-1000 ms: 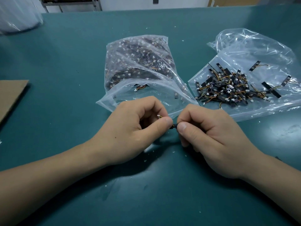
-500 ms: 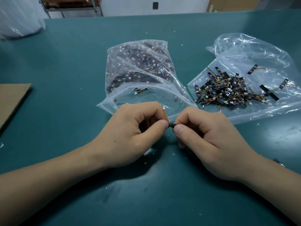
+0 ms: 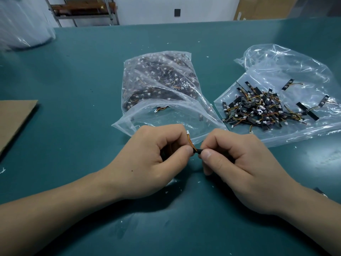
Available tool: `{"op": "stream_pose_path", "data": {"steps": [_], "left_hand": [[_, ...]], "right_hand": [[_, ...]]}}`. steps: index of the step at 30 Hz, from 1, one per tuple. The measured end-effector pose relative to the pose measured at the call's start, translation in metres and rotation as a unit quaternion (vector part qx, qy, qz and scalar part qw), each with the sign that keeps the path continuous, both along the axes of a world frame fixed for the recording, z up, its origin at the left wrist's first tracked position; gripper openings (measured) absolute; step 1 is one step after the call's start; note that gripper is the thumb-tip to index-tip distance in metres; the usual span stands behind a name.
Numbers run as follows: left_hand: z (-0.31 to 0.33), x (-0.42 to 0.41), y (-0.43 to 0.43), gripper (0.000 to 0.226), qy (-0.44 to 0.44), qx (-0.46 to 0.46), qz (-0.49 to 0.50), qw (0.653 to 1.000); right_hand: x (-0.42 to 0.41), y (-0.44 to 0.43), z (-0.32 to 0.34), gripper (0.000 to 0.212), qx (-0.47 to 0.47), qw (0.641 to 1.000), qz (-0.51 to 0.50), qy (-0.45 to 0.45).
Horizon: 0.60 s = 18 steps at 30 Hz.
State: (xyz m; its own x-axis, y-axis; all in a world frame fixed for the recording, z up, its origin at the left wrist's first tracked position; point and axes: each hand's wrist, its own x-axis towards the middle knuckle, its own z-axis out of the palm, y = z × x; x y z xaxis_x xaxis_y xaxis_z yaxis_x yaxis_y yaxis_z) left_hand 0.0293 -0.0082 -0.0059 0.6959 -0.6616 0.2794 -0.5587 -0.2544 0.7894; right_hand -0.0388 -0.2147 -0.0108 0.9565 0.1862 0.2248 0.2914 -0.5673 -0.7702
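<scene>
Since a second ago the wire (image 3: 190, 141) has swung up: its white plug (image 3: 187, 132) now stands above your left thumb, where before only a sliver showed. Your hands have stayed knuckle to knuckle.

The strip (image 3: 197, 150), small and black, sits between your two thumbs, held just above the table (image 3: 73, 74) in the near middle. Most of it is hidden inside your right hand (image 3: 239, 163).

Just beyond your hands lies the middle bag (image 3: 158, 84), clear plastic stuffed with dark strips and white plugs. Its open mouth faces you, and one wired piece (image 3: 160, 109) lies loose at the mouth. To its right, the right bag (image 3: 295, 67) lies flattened and crumpled, with a pile (image 3: 262, 109) of the same strips and a few strays beside it. You cannot tell whether they lie on it or inside it.

Your left hand (image 3: 153, 159) pinches the wire between thumb and forefinger, right where it joins the strip. Your right hand grips the strip the same way, with the other fingers curled under.

Both forearms come in from the near corners, wrists low, and the backs of your hands face up.

Cardboard (image 3: 13, 119) lies at the left edge.
</scene>
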Motion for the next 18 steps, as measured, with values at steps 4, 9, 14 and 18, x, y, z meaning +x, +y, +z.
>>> {"op": "stream_pose_path", "data": {"steps": [4,9,14,18], "left_hand": [[0.0007,-0.0008,0.0009,0.02,-0.002,0.002,-0.007,1.0],[-0.0002,-0.0003,0.0006,0.021,-0.005,-0.006,-0.006,1.0],[-0.001,-0.0003,0.0013,0.021,-0.034,0.004,-0.019,0.999],[0.0011,0.002,0.0042,0.02,-0.118,-0.01,0.06,0.991]], "right_hand": [[0.0,0.0002,-0.0001,0.017,0.001,1.0,0.006,0.003],[0.0007,0.0003,-0.0008,0.026,-0.035,0.999,0.002,-0.003],[0.0003,-0.0008,-0.0002,0.031,-0.046,0.999,0.016,-0.019],[-0.0009,-0.0003,-0.0017,0.028,0.007,1.0,0.014,-0.017]]}}
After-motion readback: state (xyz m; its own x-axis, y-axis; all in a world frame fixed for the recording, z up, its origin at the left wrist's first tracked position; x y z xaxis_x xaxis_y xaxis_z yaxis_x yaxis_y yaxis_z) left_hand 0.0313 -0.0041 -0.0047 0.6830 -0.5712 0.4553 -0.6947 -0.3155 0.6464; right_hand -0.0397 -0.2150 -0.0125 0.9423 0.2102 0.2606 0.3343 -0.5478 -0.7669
